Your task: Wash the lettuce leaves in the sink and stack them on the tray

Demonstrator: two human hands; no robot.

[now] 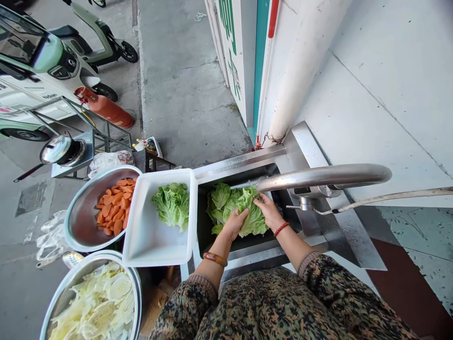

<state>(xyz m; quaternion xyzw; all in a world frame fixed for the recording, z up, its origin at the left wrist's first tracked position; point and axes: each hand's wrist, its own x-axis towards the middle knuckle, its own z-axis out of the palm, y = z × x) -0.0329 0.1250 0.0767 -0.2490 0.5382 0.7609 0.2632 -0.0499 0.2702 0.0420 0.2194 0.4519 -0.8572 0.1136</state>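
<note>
Over the dark sink basin (208,243), both of my hands hold a green lettuce leaf (254,218) under the curved metal faucet (318,175). My left hand (234,224) grips the leaf's left side, thumb on top. On its right side, the fingers of my right hand (269,211) close on the upper edge. More lettuce (220,198) lies in the basin to the left of the held leaf. Left of the sink, a white plastic tub (141,236) has a bunch of lettuce leaves (173,205) in it.
A steel bowl (79,222) of sliced carrots (115,208) stands left of the tub. Nearer me is a bowl (53,302) of cut cabbage (102,302). A pan (56,150) sits on a burner, with an orange gas cylinder (109,108) behind. A white wall (389,85) rises beyond the faucet.
</note>
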